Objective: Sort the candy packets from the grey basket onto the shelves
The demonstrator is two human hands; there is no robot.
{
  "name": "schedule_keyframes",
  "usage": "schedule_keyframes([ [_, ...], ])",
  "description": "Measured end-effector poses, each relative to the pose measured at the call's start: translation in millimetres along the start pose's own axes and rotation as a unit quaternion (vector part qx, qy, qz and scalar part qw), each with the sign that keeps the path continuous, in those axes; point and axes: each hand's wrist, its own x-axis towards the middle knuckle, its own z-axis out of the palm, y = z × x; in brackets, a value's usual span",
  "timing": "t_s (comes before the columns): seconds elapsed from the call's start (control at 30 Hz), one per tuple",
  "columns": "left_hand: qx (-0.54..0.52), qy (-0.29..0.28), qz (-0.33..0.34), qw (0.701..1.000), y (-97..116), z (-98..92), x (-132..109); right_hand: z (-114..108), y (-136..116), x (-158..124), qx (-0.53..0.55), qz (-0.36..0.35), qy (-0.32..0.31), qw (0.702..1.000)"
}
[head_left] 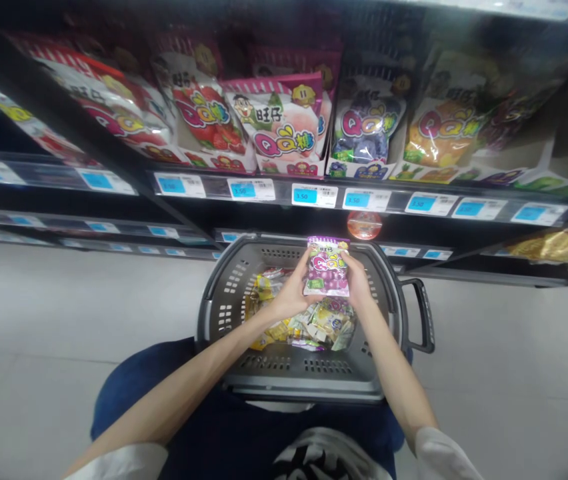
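Both of my hands hold a purple and white bag of gummy candy (328, 270) with grapes printed on its front. My left hand (295, 288) grips its left edge and lower corner. On the right edge, my right hand (358, 275) is closed around the side. The bag is held over a grey shopping basket (244, 377), its front facing up toward me. Inside the basket lie several yellow and pale snack packets (331, 320), partly hidden by my hands and forearms.
A shelf ahead holds gummy bags of several flavours: strawberry (209, 110), peach (284, 127), blueberry (368, 127) and orange-coloured (441, 133). Price tags (314, 195) line its edge. The basket's handle (421, 317) sticks out right. Gold packets (559, 247) lie on a lower shelf.
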Motion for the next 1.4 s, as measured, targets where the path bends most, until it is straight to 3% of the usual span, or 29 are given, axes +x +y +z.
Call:
schedule_keyframes([
  [0.67,-0.008,-0.007,-0.017,1.000,-1,2.0,-1,2,-3,-1,0.017,-0.006,0.002,1.000],
  [0.77,0.092,0.039,-0.014,0.995,-2,-1.5,0,3,-4,-2,0.000,-0.018,-0.009,1.000],
  [0.9,0.253,0.118,-0.060,0.958,1,-5.6,0,5,-1,-5,-0.043,-0.014,-0.045,0.998],
  [1.0,0.268,0.149,-0.080,0.948,9,-4.6,-1,8,3,-11,-0.053,0.015,-0.081,0.995],
  [1.1,0.171,0.155,-0.099,0.968,22,-2.8,1,11,9,-17,-0.083,0.014,-0.117,0.990],
  [1.2,-0.061,0.113,-0.155,0.979,32,-3.1,5,14,15,-18,-0.122,-0.084,-0.104,0.984],
  [1.3,-0.265,0.049,-0.208,0.940,36,-4.4,5,13,15,-16,-0.115,-0.176,-0.039,0.977],
  [1.4,-0.373,-0.006,-0.228,0.900,38,-5.7,3,10,7,-17,-0.067,-0.146,-0.046,0.986],
])
